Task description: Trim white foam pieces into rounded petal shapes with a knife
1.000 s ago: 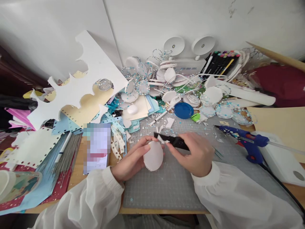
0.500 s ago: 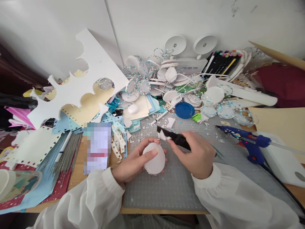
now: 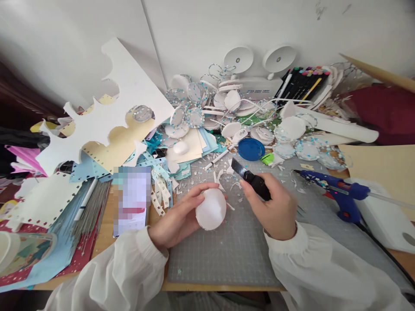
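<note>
My left hand (image 3: 181,214) is closed around the edge of a white foam disc (image 3: 211,210), its round face turned up towards me. A thin white sliver hangs at the disc's right side. In my right hand (image 3: 275,205) is a black utility knife (image 3: 258,185), its dark blade (image 3: 238,167) pointing up and to the left, apart from the disc. Both hands are above a grey gridded cutting mat (image 3: 223,263). White foam scraps (image 3: 222,175) lie on the mat just beyond the disc.
A blue hot glue gun (image 3: 340,190) lies at the right, its cord trailing along the mat. A phone (image 3: 132,203) rests left of the mat. White discs, wires and a blue lid (image 3: 251,149) crowd the back. A large cut-out white sheet (image 3: 129,86) leans at back left.
The knife has moved right, away from the disc, and its blade has tilted up. The disc has turned in my left hand, whose thumb has left its face. A scrap has dropped from the blade.
</note>
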`<state>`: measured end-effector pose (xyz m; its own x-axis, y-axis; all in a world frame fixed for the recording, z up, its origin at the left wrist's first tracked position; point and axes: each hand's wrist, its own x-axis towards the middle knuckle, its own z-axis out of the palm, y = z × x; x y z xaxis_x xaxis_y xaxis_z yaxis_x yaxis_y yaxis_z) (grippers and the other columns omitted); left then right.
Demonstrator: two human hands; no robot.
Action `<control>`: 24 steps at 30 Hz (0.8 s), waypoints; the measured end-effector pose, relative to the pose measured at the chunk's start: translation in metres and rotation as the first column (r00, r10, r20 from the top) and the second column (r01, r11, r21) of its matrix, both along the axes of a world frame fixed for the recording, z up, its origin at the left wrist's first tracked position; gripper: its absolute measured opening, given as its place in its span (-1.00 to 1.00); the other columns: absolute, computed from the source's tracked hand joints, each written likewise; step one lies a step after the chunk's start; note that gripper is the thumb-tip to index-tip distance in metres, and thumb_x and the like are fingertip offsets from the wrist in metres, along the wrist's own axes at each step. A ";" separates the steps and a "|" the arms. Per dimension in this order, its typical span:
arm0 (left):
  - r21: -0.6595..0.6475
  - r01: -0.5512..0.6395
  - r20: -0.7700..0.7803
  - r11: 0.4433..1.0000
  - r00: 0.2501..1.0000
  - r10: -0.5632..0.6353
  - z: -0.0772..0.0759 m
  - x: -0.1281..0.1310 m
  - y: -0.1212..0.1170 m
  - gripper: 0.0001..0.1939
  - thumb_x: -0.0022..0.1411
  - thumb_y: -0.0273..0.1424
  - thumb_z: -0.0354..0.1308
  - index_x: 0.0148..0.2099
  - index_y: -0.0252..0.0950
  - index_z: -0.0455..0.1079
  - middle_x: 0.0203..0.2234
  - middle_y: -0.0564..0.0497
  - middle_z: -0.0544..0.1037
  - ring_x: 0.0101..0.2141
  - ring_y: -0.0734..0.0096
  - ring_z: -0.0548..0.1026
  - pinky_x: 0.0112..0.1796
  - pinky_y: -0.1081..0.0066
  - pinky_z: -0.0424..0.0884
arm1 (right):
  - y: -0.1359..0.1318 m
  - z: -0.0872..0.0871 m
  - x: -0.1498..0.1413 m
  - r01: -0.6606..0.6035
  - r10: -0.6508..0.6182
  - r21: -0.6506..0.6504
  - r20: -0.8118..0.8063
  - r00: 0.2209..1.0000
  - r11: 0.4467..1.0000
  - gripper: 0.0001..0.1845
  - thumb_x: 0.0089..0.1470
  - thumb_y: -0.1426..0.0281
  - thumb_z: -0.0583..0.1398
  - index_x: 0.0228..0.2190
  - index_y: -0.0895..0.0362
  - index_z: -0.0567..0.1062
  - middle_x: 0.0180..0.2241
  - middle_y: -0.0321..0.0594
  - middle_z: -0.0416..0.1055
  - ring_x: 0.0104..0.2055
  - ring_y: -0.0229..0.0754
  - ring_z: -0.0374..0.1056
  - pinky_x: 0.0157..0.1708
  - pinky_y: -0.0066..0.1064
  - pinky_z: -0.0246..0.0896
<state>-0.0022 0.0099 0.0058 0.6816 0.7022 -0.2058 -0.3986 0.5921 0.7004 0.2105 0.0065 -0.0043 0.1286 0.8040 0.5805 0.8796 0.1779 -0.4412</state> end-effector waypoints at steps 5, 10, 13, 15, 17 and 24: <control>0.120 -0.004 -0.046 0.993 0.999 0.010 -0.001 -0.007 0.000 -0.40 0.19 -0.22 0.18 0.25 -0.09 0.14 0.10 -0.14 0.39 0.08 0.08 0.38 0.13 0.07 0.17 | -0.006 0.004 -0.004 -0.155 0.155 -0.009 -0.047 0.987 0.988 -0.78 0.08 0.21 0.18 -0.43 0.12 0.39 -0.60 -0.31 0.36 -0.58 -0.27 0.26 -0.53 -0.45 0.09; 0.282 -0.045 -0.117 0.958 0.990 0.081 -0.006 -0.007 0.003 -0.30 -0.14 -0.27 0.44 0.10 -0.18 0.38 0.08 -0.13 0.42 0.11 0.02 0.33 0.16 0.04 0.13 | -0.010 0.012 -0.007 -0.381 0.381 0.015 -0.007 0.925 0.925 -0.72 0.10 0.16 0.13 -0.49 0.10 0.36 -0.63 -0.30 0.34 -0.59 -0.26 0.27 -0.55 -0.43 0.08; 0.350 -0.083 -0.165 0.933 0.975 0.149 -0.007 -0.006 0.004 -0.24 -0.26 -0.35 0.50 0.07 -0.17 0.40 0.05 -0.12 0.43 0.09 0.04 0.34 0.15 0.07 0.18 | -0.012 0.014 -0.010 -0.486 0.485 0.011 0.055 0.873 0.874 -0.62 0.11 0.09 0.09 -0.54 0.11 0.34 -0.67 -0.31 0.29 -0.63 -0.28 0.21 -0.57 -0.41 0.02; 0.443 -0.093 -0.219 0.891 0.953 0.208 -0.007 -0.006 0.004 -0.21 -0.28 -0.38 0.50 0.08 -0.15 0.40 0.04 -0.11 0.41 0.09 0.06 0.33 0.13 0.09 0.20 | -0.013 0.013 -0.011 -0.507 0.504 -0.001 0.105 0.857 0.862 -0.57 0.12 0.06 0.07 -0.57 0.12 0.34 -0.68 -0.31 0.27 -0.63 -0.28 0.18 -0.57 -0.40 -0.02; 0.559 -0.091 -0.269 0.824 0.920 0.284 -0.008 -0.007 0.003 -0.20 -0.30 -0.40 0.51 0.08 -0.12 0.40 0.02 -0.08 0.38 0.08 0.09 0.31 0.12 0.13 0.22 | -0.014 0.012 -0.012 -0.501 0.498 -0.018 0.149 0.854 0.865 -0.54 0.12 0.04 0.06 -0.58 0.13 0.35 -0.68 -0.30 0.25 -0.63 -0.27 0.17 -0.56 -0.38 -0.05; 0.742 -0.040 -0.336 0.669 0.841 0.423 -0.006 -0.006 0.002 -0.21 -0.23 -0.38 0.48 0.12 -0.08 0.36 -0.04 -0.08 0.37 0.02 0.15 0.32 0.05 0.16 0.29 | -0.015 0.010 -0.011 -0.488 0.486 -0.049 0.213 0.847 0.872 -0.53 0.11 0.04 0.07 -0.62 0.13 0.33 -0.68 -0.29 0.25 -0.62 -0.27 0.15 -0.56 -0.38 -0.09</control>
<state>-0.0087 0.0123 -0.0003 0.4343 0.8840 0.1727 0.0180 -0.2002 0.9796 0.1995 -0.0080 0.0054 -0.4050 0.7269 0.5547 0.7511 0.6104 -0.2515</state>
